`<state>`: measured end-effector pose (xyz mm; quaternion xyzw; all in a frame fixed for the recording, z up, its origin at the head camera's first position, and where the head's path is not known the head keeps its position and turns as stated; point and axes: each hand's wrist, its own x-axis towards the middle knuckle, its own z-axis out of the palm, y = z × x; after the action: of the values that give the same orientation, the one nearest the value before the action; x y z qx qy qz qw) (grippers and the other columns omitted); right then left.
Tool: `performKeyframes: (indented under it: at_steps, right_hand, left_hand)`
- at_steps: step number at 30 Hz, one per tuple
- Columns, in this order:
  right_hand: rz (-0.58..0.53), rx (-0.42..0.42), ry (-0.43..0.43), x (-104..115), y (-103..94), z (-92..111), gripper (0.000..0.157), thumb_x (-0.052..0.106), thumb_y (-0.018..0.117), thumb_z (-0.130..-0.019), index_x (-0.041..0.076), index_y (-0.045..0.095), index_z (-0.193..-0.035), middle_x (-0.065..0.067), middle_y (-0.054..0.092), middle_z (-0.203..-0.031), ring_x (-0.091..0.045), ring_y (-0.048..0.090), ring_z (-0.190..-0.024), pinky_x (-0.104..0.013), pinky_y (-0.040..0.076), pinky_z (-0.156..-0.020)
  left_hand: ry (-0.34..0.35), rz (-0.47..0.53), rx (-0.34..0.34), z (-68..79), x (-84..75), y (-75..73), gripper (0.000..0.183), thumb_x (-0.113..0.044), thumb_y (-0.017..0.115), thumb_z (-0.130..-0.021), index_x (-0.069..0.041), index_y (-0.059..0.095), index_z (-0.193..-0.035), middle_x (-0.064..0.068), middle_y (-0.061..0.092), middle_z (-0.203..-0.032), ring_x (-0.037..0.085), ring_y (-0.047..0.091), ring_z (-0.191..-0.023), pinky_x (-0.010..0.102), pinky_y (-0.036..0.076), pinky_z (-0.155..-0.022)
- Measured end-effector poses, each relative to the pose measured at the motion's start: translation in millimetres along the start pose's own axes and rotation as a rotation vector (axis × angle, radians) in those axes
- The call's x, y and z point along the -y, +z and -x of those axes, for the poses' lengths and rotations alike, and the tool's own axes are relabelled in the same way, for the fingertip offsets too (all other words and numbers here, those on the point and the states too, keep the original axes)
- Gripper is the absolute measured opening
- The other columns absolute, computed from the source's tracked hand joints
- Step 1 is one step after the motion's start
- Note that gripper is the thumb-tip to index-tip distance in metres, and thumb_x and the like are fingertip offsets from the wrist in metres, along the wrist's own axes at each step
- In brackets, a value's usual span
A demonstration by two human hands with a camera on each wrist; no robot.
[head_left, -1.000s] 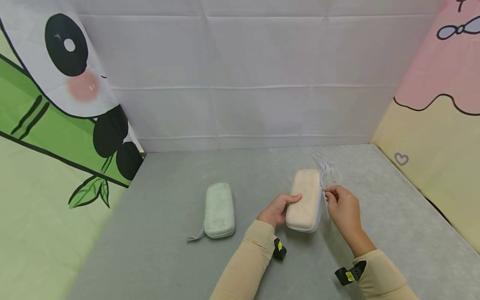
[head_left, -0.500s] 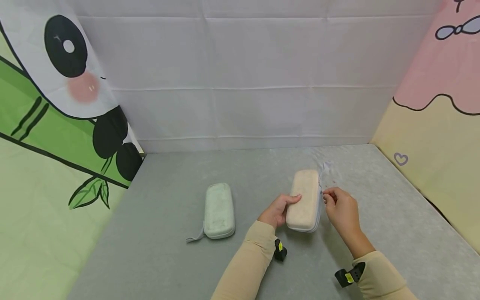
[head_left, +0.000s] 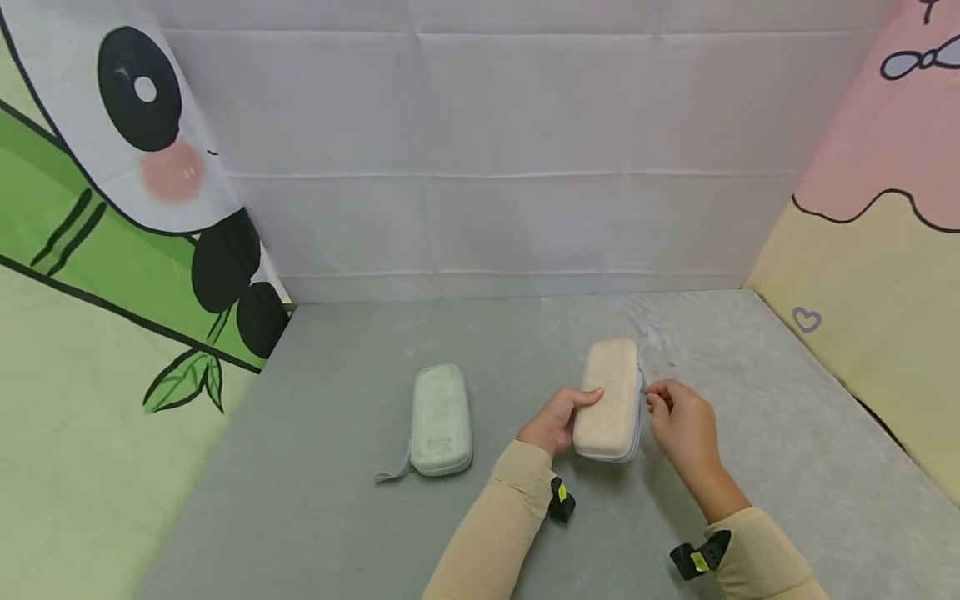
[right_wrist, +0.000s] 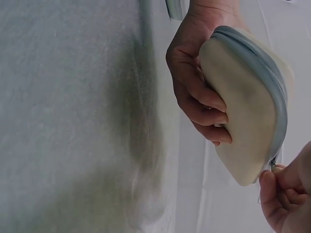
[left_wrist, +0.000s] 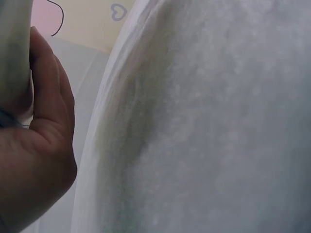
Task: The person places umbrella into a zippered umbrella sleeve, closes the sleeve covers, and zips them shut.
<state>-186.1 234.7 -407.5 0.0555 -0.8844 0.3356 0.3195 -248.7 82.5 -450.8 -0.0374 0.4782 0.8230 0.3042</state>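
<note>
A cream zippered case (head_left: 609,400) is held up over the grey table by my left hand (head_left: 558,417), thumb on its top face. In the right wrist view the left fingers (right_wrist: 206,114) curl under the case, and a blue-grey zipper (right_wrist: 265,73) runs round its side. My right hand (head_left: 684,425) pinches the zipper pull (right_wrist: 273,164) at the case's right side. A pale green zippered case (head_left: 441,421) lies on the table to the left, its grey strap (head_left: 393,475) pointing toward the lower left. The left wrist view catches only part of the left hand (left_wrist: 48,141).
The grey cloth-covered table (head_left: 322,517) meets a white curtain (head_left: 510,150) at the back. Printed panels stand at both sides, a green one (head_left: 60,400) on the left and a yellow and pink one (head_left: 885,275) on the right.
My right hand has shifted slightly down along the case's right side, toward me, still pinching the zipper pull. The left hand and the cream case stay nearly in place.
</note>
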Motion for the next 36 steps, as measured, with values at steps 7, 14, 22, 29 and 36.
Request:
performKeyframes:
  at_steps: [7,14,22,29,36]
  right_hand:
    - [0.016,0.018,0.001,1,-0.2,-2,0.007,-0.010,0.061,-0.078,-0.003,0.064,-0.077,-0.009,0.062,-0.065,-0.022,0.057,-0.057,-0.033,0.042,-0.051]
    - [0.029,0.012,0.011,-1,-6.6,-2,0.006,-0.009,0.062,-0.078,-0.003,0.064,-0.076,-0.008,0.062,-0.065,-0.021,0.055,-0.056,-0.029,0.041,-0.048]
    - [0.026,0.028,0.008,-2,-6.0,-2,0.006,-0.009,0.062,-0.079,-0.003,0.064,-0.077,-0.009,0.063,-0.066,-0.022,0.056,-0.057,-0.030,0.041,-0.048]
    - [0.024,0.042,-0.001,-1,0.1,-1,0.009,-0.009,0.061,-0.078,-0.002,0.065,-0.077,-0.008,0.063,-0.065,-0.021,0.057,-0.057,-0.028,0.041,-0.048]
    - [-0.003,0.056,-0.011,6,4.7,-2,0.008,-0.009,0.062,-0.078,-0.002,0.065,-0.076,-0.007,0.063,-0.065,-0.020,0.057,-0.057,-0.027,0.040,-0.048]
  left_hand:
    - [-0.002,0.014,-0.024,-1.7,-2.7,0.6,0.028,-0.014,0.059,-0.086,-0.001,0.057,-0.111,0.007,0.064,-0.092,0.018,0.062,-0.081,0.037,0.048,-0.079]
    - [-0.005,0.007,0.000,-5.4,-3.1,8.1,0.028,-0.014,0.057,-0.087,-0.002,0.056,-0.112,0.005,0.064,-0.092,0.017,0.062,-0.081,0.036,0.048,-0.080]
    - [-0.015,-0.005,-0.017,-7.4,-3.1,8.3,0.030,-0.016,0.059,-0.087,-0.003,0.057,-0.113,0.006,0.064,-0.093,0.017,0.061,-0.081,0.036,0.047,-0.079]
    - [0.004,0.008,-0.057,-6.9,-4.5,3.1,0.028,-0.016,0.059,-0.086,-0.003,0.057,-0.111,0.006,0.063,-0.091,0.017,0.061,-0.079,0.036,0.048,-0.078]
    - [0.020,0.031,-0.093,-4.3,-7.7,-2.4,0.026,-0.016,0.060,-0.086,-0.003,0.058,-0.108,0.006,0.063,-0.089,0.018,0.061,-0.080,0.038,0.048,-0.079]
